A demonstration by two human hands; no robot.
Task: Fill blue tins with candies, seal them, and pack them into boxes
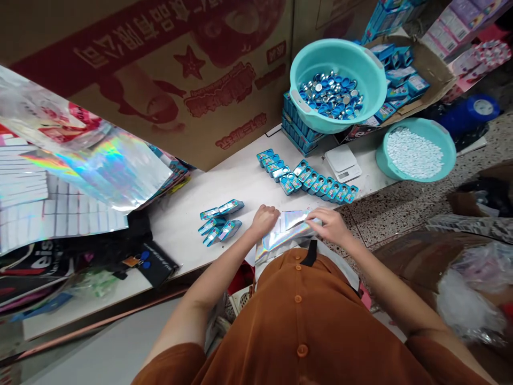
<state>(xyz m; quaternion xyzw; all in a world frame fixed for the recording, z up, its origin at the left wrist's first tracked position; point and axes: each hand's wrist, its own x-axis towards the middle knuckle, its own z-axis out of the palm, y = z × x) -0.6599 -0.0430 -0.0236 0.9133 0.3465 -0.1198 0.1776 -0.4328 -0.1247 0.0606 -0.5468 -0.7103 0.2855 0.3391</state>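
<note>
Close to my body at the table's front edge, a shiny holographic sheet or bag (286, 227) stretches between my two hands. My left hand (266, 220) is closed on its upper left corner. At its right side my right hand (326, 223) pinches the edge between thumb and fingers. Several small blue boxes (219, 220) lie left of my left hand. Beyond my hands, several more blue boxes (326, 187) stand in a bent row on the white table (172, 214).
A teal basin (298, 69) holds blue and silver round pieces; a second basin (449, 155) holds white pieces. Between them and the row sits a white scale (342, 162). A large carton (160, 85) rises behind. Holographic sheets (116, 171) are piled at the left.
</note>
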